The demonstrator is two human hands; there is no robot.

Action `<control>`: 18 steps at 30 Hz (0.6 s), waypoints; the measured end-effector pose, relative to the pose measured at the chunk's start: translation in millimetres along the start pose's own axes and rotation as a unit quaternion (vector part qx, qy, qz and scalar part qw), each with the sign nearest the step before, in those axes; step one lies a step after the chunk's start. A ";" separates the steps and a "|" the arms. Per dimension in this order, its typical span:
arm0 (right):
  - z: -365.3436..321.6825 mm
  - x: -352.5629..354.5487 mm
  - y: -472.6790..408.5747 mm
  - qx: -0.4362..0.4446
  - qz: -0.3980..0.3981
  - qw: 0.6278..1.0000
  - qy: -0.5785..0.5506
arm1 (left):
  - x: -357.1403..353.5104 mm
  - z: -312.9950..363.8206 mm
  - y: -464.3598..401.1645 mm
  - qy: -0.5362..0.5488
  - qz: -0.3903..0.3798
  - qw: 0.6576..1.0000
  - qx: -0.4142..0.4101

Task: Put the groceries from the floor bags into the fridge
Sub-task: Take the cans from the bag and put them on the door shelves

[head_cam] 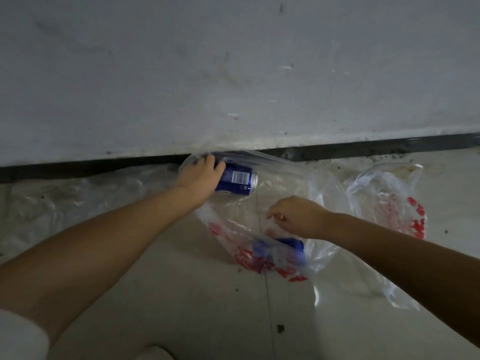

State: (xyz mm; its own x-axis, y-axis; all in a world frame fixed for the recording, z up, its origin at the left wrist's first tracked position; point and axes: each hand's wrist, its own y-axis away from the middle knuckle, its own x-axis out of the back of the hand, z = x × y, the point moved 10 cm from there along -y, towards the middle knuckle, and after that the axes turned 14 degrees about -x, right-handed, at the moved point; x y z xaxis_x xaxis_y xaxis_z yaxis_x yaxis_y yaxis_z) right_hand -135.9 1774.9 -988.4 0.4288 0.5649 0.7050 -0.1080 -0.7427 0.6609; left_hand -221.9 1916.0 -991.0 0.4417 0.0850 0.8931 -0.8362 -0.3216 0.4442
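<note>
Blue can (235,181) gripped by left hand (200,178), fingers (210,161) curled around its far end, lying sideways at the mouth of a clear bag (275,167) near the wall. Probably the unpacking step: pulling one grocery out. Right hand (296,215) just beside, fingertips pinched on thin plastic of the printed bag (259,258), holding it open; second blue item (279,249) below those fingers, inside. Next: lift can free, carry to fridge, not in view.

We see a bare domestic interior: scuffed white wall (233,61); dark skirting (363,148); pale tiled floor (181,294). Thin plastic shopping bags (384,203) lie there.
</note>
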 end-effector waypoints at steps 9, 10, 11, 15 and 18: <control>-20.0 -52.3 13.1 0.028 -0.026 0.997 0.070 | -29.3 -10.0 -5.1 0.230 0.045 0.972 -0.030; -20.3 -58.4 14.6 0.024 -0.028 0.997 0.072 | -27.7 -9.2 -2.5 0.259 0.061 0.964 -0.031; -21.9 -63.8 17.8 0.024 -0.032 0.997 0.069 | -25.4 -7.8 1.4 0.278 0.076 0.957 -0.029; -23.1 -80.4 25.1 0.026 -0.035 0.998 0.038 | -14.2 -2.5 19.2 0.339 0.122 0.933 -0.007; -2.3 -69.3 19.8 -0.034 -0.039 0.997 -0.063 | -5.6 -0.9 25.9 0.375 0.147 0.915 -0.002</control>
State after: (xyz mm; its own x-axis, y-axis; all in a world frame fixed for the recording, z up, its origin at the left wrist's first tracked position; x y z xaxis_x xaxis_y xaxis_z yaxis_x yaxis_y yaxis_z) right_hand -169.8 1721.8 -1023.6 0.5480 0.5672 0.6148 -0.1286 -0.6692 0.7319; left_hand -246.4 1908.1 -984.4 -0.1492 0.6185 0.7715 -0.8849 -0.4316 0.1749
